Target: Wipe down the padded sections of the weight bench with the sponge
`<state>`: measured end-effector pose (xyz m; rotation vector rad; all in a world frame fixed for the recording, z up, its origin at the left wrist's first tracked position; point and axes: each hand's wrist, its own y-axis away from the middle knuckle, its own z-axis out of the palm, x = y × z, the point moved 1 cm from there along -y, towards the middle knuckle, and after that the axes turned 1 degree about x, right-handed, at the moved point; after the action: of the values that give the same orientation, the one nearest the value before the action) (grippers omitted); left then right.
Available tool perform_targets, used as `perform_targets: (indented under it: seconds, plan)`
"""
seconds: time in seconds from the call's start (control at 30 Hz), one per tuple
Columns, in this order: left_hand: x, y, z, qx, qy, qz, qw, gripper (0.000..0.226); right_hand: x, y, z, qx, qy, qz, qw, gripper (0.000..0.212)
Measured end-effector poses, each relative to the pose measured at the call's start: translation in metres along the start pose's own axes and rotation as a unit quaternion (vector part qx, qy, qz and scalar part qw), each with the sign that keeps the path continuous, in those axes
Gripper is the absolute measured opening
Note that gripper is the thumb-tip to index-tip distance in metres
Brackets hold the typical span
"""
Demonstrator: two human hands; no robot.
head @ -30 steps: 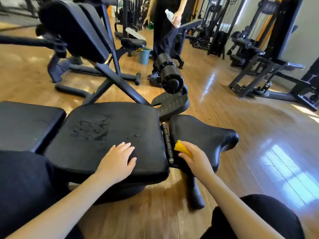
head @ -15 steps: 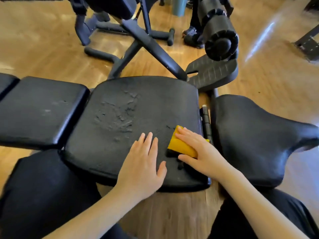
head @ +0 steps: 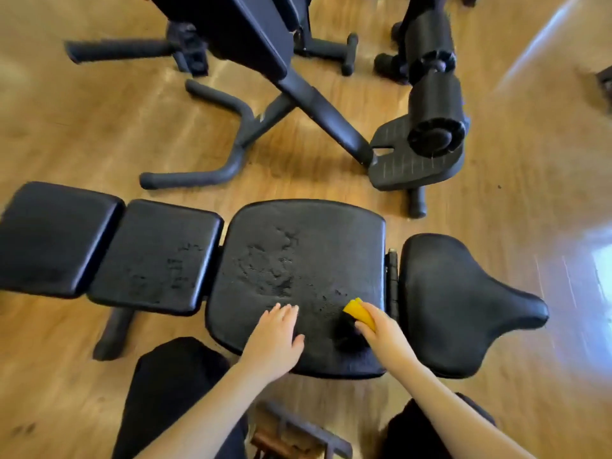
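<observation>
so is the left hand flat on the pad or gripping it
Flat. The left hand lies palm down on the big middle pad, fingers straight and together, curled round nothing. The right hand grips the yellow sponge.

Four black bench pads (head: 298, 279) (one saddle-shaped), one yellow sponge (head: 359, 313), two hands (head: 273, 339).

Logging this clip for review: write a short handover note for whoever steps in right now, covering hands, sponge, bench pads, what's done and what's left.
Left hand: open, flat on the big pad, near edge.
Right hand: holds the yellow sponge on the same pad, near its right edge.
Done: cannot tell for certain. The big pad and the middle pad show patchy marks; whether wet or worn is unclear.
Left: finish the big pad, then the seat, middle pad and end pad.
</observation>
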<state>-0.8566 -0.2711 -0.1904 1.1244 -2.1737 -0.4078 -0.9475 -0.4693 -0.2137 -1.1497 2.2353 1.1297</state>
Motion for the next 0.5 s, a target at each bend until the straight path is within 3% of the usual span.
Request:
perform_targets:
  seconds: [0.23,0.5]
  plan:
    - [-0.048,0.13,-0.148,0.035,0.17,-0.166,0.971,0.05,-0.144,0.084,-0.055,0.033,-0.141,0.196,0.97,0.015]
    - [-0.126,0.216,-0.249,0.05,0.207,-0.221,0.952,0.047,-0.278,0.113,-0.057,-0.004,-0.083,0.122,0.989,0.015]
